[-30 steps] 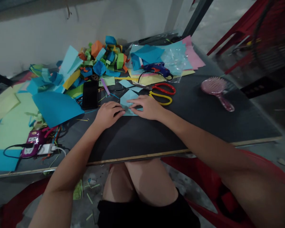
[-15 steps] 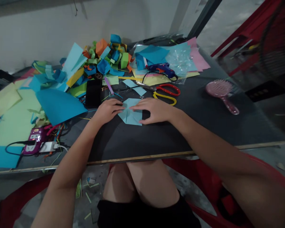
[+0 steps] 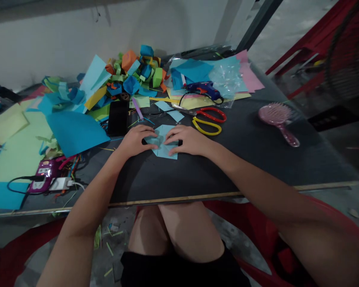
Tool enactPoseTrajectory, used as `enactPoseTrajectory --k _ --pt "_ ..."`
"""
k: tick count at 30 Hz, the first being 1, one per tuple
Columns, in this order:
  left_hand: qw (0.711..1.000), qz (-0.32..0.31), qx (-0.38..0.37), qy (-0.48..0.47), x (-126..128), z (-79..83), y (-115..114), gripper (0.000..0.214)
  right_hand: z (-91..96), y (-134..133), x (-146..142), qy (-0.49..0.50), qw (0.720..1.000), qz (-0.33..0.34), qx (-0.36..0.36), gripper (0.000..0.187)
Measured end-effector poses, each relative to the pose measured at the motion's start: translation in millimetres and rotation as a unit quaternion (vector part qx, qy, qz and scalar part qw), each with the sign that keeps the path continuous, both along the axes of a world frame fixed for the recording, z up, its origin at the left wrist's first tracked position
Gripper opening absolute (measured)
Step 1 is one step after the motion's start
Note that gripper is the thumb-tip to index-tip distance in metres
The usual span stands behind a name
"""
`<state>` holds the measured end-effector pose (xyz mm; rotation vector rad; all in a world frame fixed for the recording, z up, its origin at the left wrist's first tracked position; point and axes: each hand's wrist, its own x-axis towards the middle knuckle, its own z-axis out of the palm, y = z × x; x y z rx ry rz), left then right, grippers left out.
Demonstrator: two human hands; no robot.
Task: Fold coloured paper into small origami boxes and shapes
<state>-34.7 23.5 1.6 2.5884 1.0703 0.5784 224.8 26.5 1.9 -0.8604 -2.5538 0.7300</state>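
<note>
A small light-blue paper piece [image 3: 164, 150], partly folded, lies flat on the dark table [image 3: 197, 175]. My left hand [image 3: 136, 140] rests on its left side, fingers curled and pinching the paper's edge. From the other side my right hand [image 3: 187, 140] presses down on it, fingertips bent onto a fold near the middle. Both hands meet over the sheet and hide most of its centre.
Red-and-yellow scissors [image 3: 209, 119] lie just beyond my right hand. A black phone [image 3: 117, 118], a blue glue gun [image 3: 204, 89], a pink hairbrush [image 3: 278, 119], a heap of coloured folded papers [image 3: 131, 75], a large blue sheet [image 3: 74, 133] and a purple device with cables [image 3: 42, 177] also lie about.
The paper was unfolded wider half a second ago; now both hands have drawn closer together over it and its flaps are folded inward. The camera shifted slightly.
</note>
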Motion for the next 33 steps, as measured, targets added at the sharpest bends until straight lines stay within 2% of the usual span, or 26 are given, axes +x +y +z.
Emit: enactPoseTrajectory --k 6,8,12,14,17,19,22,24,27,28,31,33 --pt "1.0 0.006 0.002 0.021 2.3 5.4 -5.8 0.054 -0.8 -0.9 -6.0 0.019 0.999 -0.042 -0.028 0.023" --pt "1.0 0.011 -0.005 0.028 1.9 5.9 -5.9 0.054 -1.9 2.0 -4.1 0.033 0.998 -0.03 -0.032 0.023" --pt "0.999 0.011 -0.01 0.04 0.2 5.9 -4.5 0.057 -2.1 9.3 3.7 0.035 0.998 0.006 -0.056 0.037" --pt "0.999 0.005 -0.002 0.046 0.1 7.1 -5.7 0.068 -2.1 10.6 5.2 0.032 0.998 0.001 -0.062 0.039" --pt "0.998 -0.002 0.026 0.062 1.0 10.1 -11.0 0.084 -3.9 9.4 2.4 0.045 0.997 -0.015 -0.055 0.034" --pt "0.995 0.0 0.055 0.084 1.5 11.4 -15.1 0.08 -6.2 8.8 0.0 0.061 0.997 -0.017 -0.045 0.03" --pt "0.987 0.001 0.105 0.122 1.4 10.6 -18.4 0.053 -8.1 10.3 1.1 0.074 0.996 0.0 -0.044 0.03" --pt "0.981 -0.006 0.135 0.141 1.4 9.0 -18.5 0.039 -7.2 12.3 5.4 0.076 0.996 0.022 -0.043 0.039" --pt "0.976 -0.006 0.161 0.15 2.4 6.8 -17.4 0.035 -3.6 14.3 13.4 0.089 0.993 0.068 -0.03 0.058" --pt "0.975 -0.002 0.164 0.149 3.1 6.5 -17.3 0.036 -2.3 14.5 15.5 0.101 0.992 0.076 -0.024 0.053" --pt "0.975 0.001 0.156 0.156 5.4 8.4 -18.4 0.039 0.9 14.5 19.0 0.147 0.987 0.071 0.001 0.017" --pt "0.976 -0.001 0.14 0.167 6.4 12.3 -20.2 0.044 2.4 14.9 19.9 0.155 0.985 0.071 0.0 0.015"
